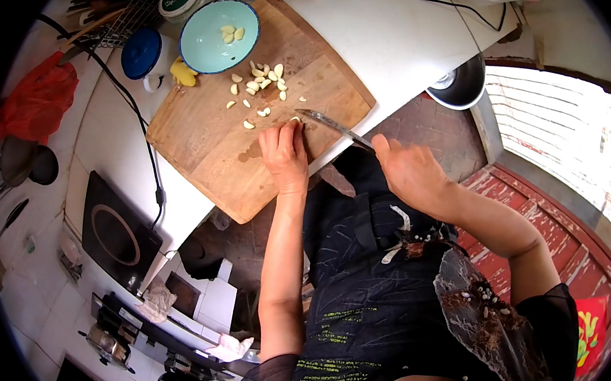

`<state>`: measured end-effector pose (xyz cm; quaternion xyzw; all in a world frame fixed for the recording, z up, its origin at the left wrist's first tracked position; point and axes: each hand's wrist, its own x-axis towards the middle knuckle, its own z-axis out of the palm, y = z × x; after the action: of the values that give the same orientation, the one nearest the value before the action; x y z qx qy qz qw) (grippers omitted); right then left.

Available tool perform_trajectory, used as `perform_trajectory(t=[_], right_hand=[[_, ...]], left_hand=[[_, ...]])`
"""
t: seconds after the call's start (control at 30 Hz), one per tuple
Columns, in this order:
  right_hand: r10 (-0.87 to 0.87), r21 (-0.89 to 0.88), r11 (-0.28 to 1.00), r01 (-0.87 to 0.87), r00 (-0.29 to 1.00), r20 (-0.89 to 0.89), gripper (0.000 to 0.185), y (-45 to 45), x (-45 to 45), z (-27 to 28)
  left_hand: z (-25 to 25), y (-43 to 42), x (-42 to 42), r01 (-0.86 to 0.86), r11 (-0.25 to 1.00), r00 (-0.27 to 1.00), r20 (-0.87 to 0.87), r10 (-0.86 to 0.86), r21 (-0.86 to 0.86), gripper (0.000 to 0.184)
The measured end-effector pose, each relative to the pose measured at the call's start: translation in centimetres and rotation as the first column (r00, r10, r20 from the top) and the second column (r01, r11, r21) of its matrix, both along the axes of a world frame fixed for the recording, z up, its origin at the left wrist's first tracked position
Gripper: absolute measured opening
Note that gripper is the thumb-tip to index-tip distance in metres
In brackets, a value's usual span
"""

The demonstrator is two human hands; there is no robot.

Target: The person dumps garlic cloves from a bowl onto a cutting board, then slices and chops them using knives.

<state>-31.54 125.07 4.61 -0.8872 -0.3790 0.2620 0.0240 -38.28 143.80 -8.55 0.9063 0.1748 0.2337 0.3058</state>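
Observation:
My right hand (410, 169) grips the handle of a knife (331, 124), its blade reaching left over a wooden cutting board (211, 154). On the board, near the blade's tip, my left hand (285, 153) has its fingers pressed together on a garlic clove (295, 120), partly hidden by the fingertips. Loose peeled garlic cloves (262, 80) lie scattered beyond my left hand. At the board's far edge stands a light green bowl (203, 45) with several cloves inside.
A yellow piece, perhaps ginger (183, 73), lies beside the bowl. Left of it stands a mug with a blue lid (142, 52). A black cable (148, 152) runs past the board toward an induction cooktop (116, 232). A dark pot (462, 86) sits beyond the counter's right edge.

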Motion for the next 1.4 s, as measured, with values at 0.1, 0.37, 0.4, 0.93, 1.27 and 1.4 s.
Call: perform_trajectory(t=[0.1, 0.37, 0.4, 0.93, 1.27, 1.4], right_hand=[[0.028, -0.032, 0.999, -0.028, 1.000, 0.005, 0.013, 0.1, 0.0, 0.2], [0.029, -0.013, 0.999, -0.030, 0.999, -0.044, 0.014, 0.3, -0.1, 0.3], [0.030, -0.014, 0.999, -0.031, 0.999, -0.043, 0.014, 0.3, -0.1, 0.2], [0.060, -0.033, 0.998, -0.059, 0.997, 0.045, 0.018, 1.5, -0.7, -1.8], [0.066, -0.034, 0.997, -0.065, 0.997, 0.036, 0.018, 1.6, -0.5, -1.9], [0.060, -0.027, 0.998, -0.059, 0.998, 0.023, 0.018, 1.5, -0.4, -1.9]], left_hand=[[-0.2, -0.1, 0.0, -0.004, 1.000, 1.000, 0.007, 0.004, 0.011, 0.014], [-0.5, -0.1, -0.1, -0.010, 1.000, 1.000, 0.004, 0.010, 0.012, 0.016], [-0.5, -0.1, -0.1, -0.011, 1.000, 1.000, 0.009, 0.011, 0.010, 0.016], [3.7, 6.0, 3.6, -0.192, 0.978, 0.969, 0.141, 0.203, -0.085, 0.010], [2.6, 8.2, 3.8, -0.120, 0.993, 0.993, 0.009, 0.120, 0.010, 0.020], [0.6, 7.3, 1.2, 0.003, 0.997, 0.984, -0.176, -0.016, -0.074, 0.019]])
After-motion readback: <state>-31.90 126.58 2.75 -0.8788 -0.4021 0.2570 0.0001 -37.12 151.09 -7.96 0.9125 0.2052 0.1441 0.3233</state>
